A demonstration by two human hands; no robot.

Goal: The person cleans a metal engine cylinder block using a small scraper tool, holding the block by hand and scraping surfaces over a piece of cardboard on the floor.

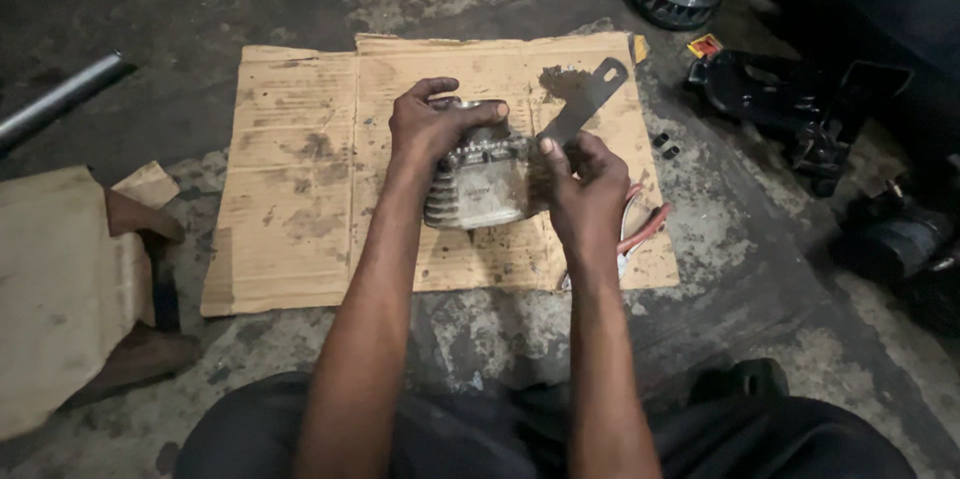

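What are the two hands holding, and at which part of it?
Both hold a finned grey metal engine cylinder above the cardboard sheet. The left hand grips its top rim; the right hand grips its right side.

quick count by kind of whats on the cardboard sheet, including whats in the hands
Finned metal engine cylinder, under the left hand: 1
Flat dark metal bracket, at the right hand: 1
Red-handled pliers: 1
Total: 3
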